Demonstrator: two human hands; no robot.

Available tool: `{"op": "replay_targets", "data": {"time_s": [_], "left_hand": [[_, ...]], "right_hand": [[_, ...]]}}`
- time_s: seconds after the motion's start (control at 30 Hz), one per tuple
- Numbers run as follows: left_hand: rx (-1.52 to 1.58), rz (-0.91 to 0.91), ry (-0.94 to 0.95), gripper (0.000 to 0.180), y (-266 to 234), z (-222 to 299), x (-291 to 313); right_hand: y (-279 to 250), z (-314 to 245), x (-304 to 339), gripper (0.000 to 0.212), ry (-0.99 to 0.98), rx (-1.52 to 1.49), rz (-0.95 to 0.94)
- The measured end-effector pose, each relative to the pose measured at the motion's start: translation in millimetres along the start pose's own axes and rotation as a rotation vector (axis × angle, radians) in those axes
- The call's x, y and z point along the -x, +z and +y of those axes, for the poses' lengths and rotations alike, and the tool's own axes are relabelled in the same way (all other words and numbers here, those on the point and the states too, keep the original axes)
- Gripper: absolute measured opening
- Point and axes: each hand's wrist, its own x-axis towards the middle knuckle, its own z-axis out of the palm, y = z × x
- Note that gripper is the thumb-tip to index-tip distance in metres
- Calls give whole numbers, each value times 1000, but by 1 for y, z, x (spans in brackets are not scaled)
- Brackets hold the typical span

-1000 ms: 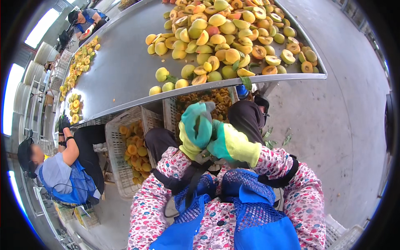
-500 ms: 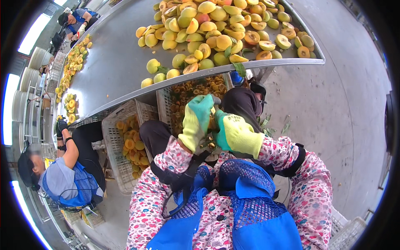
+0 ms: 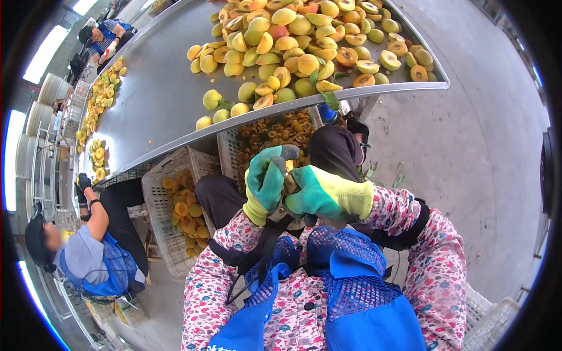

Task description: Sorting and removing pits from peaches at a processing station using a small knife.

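My left hand (image 3: 267,182), in a green and yellow glove, is closed in front of my lap with its thumb side up. A bit of yellow peach (image 3: 289,165) shows between the two gloves, mostly covered by the left fingers. My right hand (image 3: 321,193), gloved alike, is closed right beside it. Its fingers curl inward, and what they grip is hidden. Beyond both hands stands a white crate (image 3: 229,153) with many small brownish-yellow fruit pieces (image 3: 270,133).
A metal table (image 3: 175,88) carries a heap of halved and whole yellow peaches (image 3: 281,41). Another crate (image 3: 158,202) of peach halves stands at my left. One co-worker (image 3: 96,245) sits at the left, another (image 3: 105,38) at the far left. Leaves (image 3: 400,177) lie on the floor.
Both hands have come down a little toward my lap and stay close together. The right hand has turned inward and shifted slightly left. The view has shifted slightly.
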Motion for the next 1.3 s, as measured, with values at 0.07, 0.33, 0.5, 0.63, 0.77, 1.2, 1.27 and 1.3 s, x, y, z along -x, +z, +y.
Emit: {"op": "replay_targets", "data": {"time_s": [0.07,0.33,0.5,0.63,0.77,1.2,1.27,1.3], "left_hand": [[137,6,-118,26,5,7,0],[253,-140,-449,28,-8,23,-8],[337,71,-269,30,-3,20,3],[160,248,-161,29,-2,8,-1],[58,477,-71,30,-8,-1,-11],[-304,764,113,28,-94,36,-7],[-445,824,52,29,-136,35,13],[-1225,608,189,29,-143,47,17]], "right_hand": [[0,-2,2,33,-38,-95,-54],[0,-6,7,29,-126,130,-121],[10,-6,-5,24,-55,-298,-94],[17,-11,-12,12,72,-566,-12],[33,-9,-30,11,-10,-758,52],[36,-18,-53,37,-127,-740,-268],[24,-21,-53,35,-160,-737,-274],[16,-21,-53,34,-188,-733,-250]]}}
